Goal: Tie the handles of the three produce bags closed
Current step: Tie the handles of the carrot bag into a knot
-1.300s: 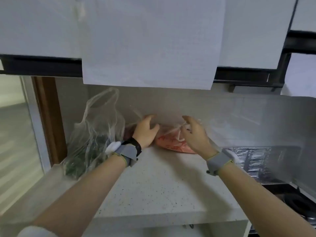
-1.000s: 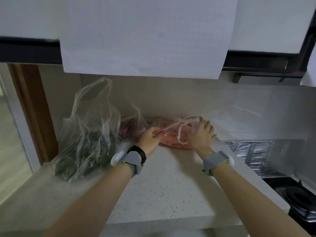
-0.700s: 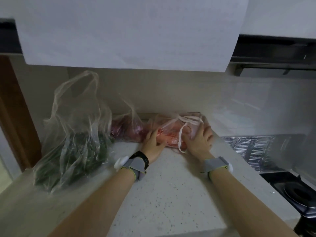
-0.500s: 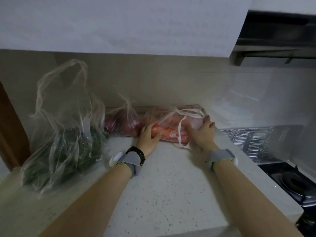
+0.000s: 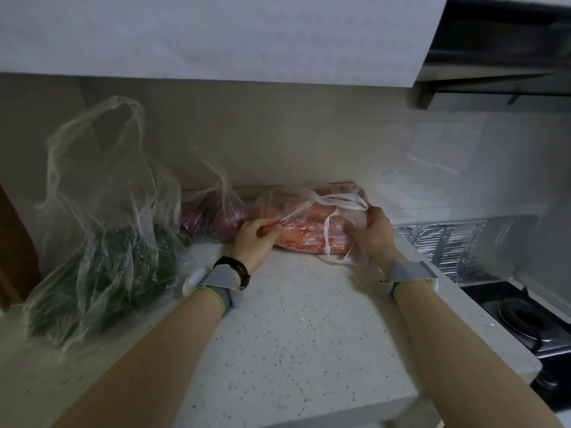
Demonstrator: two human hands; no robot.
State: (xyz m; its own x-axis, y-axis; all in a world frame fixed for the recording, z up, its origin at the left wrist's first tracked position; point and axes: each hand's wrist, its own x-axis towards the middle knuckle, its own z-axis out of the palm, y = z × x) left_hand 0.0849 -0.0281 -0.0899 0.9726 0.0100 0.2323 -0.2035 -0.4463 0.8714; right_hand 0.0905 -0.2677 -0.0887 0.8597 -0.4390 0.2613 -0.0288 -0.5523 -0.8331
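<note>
Three clear produce bags stand along the back wall of a speckled white counter [image 5: 302, 329]. The carrot bag [image 5: 309, 239] lies on its side at the middle right, and its white handles look knotted on top. My left hand [image 5: 255, 239] pinches the plastic at its left end. My right hand [image 5: 372, 233] grips its right end. A small bag of purple produce [image 5: 213, 216] sits just left, handles loose and sticking up. At far left a big bag of green vegetables [image 5: 102, 242] stands with its handles open.
A gas hob [image 5: 525, 319] sits low on the right, with foil sheeting [image 5: 448, 242] on the wall behind it. White cupboards [image 5: 216, 35] and a range hood [image 5: 500, 57] hang overhead. The counter's front edge runs near the bottom of the view.
Both hands came down from the raised handles onto the two ends of the carrot bag. The view tilted down and closer.
</note>
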